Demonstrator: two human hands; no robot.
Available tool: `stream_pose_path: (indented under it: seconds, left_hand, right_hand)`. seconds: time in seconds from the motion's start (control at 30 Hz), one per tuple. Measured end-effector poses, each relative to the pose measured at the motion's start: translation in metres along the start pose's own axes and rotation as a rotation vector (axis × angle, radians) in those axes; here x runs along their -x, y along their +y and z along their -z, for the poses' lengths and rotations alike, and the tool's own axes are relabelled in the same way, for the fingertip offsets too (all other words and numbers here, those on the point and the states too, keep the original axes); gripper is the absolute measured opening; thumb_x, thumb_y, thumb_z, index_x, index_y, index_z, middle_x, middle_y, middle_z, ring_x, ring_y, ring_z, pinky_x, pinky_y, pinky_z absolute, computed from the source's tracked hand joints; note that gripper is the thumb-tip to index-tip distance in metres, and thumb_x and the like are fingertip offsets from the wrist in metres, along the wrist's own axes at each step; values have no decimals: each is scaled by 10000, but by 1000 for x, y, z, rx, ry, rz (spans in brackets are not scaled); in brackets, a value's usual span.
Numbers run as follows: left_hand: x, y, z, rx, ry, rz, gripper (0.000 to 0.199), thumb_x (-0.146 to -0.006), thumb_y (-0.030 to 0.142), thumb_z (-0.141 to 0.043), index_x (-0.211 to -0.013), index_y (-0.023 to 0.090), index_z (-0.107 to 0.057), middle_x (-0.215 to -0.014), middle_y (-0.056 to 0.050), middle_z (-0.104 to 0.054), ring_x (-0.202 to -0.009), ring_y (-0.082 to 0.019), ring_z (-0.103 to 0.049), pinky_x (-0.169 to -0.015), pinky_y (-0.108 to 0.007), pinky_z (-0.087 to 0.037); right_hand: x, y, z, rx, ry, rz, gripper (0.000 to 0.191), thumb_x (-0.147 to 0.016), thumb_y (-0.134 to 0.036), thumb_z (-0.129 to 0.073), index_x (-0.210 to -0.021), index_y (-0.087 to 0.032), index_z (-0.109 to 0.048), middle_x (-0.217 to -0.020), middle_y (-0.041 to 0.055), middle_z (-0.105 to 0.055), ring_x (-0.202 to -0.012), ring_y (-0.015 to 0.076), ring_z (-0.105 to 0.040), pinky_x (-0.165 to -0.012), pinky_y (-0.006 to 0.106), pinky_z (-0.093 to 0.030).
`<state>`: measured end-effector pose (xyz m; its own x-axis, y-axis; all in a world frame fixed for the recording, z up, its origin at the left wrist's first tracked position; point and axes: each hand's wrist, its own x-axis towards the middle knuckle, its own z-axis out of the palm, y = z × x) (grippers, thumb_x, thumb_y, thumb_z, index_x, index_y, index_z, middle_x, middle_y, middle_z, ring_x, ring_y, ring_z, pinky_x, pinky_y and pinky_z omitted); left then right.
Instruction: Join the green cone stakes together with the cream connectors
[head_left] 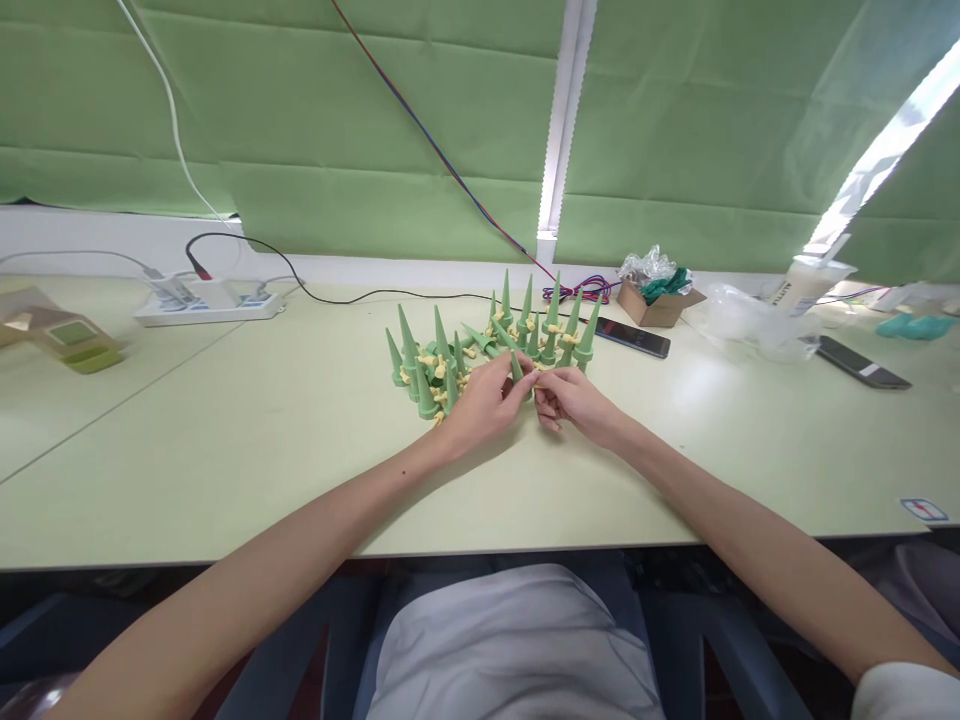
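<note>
Several green cones with small yellow pieces stand in a cluster at the middle of the table, among them a tall cone point(409, 340) on the left and another cone point(587, 338) on the right. My left hand point(491, 395) is closed around a small green cone point(516, 368) at the near edge of the cluster. Beside it, my right hand point(571, 400) pinches a tiny yellow piece point(538, 377) against that cone. The fingertips of both hands nearly meet, and they partly hide the cone's base.
A phone point(634, 338) and a small cardboard box point(654, 308) lie behind, to the right. Farther right are a cup point(806, 285), a plastic bag point(750, 325) and a dark device point(862, 364). At the left are a power strip point(206, 308) and a green-and-brown box point(75, 340).
</note>
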<state>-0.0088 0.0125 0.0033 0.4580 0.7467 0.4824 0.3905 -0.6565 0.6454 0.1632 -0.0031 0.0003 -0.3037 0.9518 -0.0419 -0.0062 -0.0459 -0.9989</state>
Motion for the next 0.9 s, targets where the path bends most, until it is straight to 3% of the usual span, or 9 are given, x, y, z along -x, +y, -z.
stream_pose_path:
  seconds: [0.13,0.33,0.5,0.63,0.9]
  left_hand:
    - [-1,1,1,22,-14,17,267,-994,432,-489,-979,190,-602,-620,34,-567,-501,-113,-473,-550,-273,-392]
    - [-1,2,2,93,-22,89,286,-979,454,-508,-961,188,-613,-638,14,-592,-510,-122,-494,-536,-278,-399]
    - [-2,-1,2,166,-46,179,277,-959,449,-523,-958,186,-609,-690,15,-576,-512,-108,-435,-511,-269,-350]
    - [-2,-3,0,183,-64,201,295,-957,447,-510,-916,172,-608,-705,9,-567,-551,-106,-414,-528,-259,-335]
    - [-2,-5,-2,192,-71,206,302,-952,445,-512,-913,163,-613,-715,5,-575,-597,-116,-450,-564,-256,-353]
  right_hand:
    - [0,0,-1,39,4,35,371,-895,-360,-588,-587,-196,-462,-463,-45,-432,-368,90,-455,-386,224,-317]
    - [1,0,-1,168,2,127,408,-936,-413,-542,-596,-211,-443,-467,-53,-434,-359,91,-444,-393,235,-329]
    - [4,1,-2,502,11,256,413,-976,-367,-442,-591,-219,-409,-454,-54,-425,-399,89,-402,-478,252,-335]
    - [4,3,-4,777,83,366,374,-937,-269,-440,-582,-219,-337,-494,-51,-373,-489,94,-310,-540,274,-261]
    - [4,6,-3,931,83,434,329,-932,-265,-438,-622,-212,-343,-532,-54,-357,-510,98,-255,-571,293,-218]
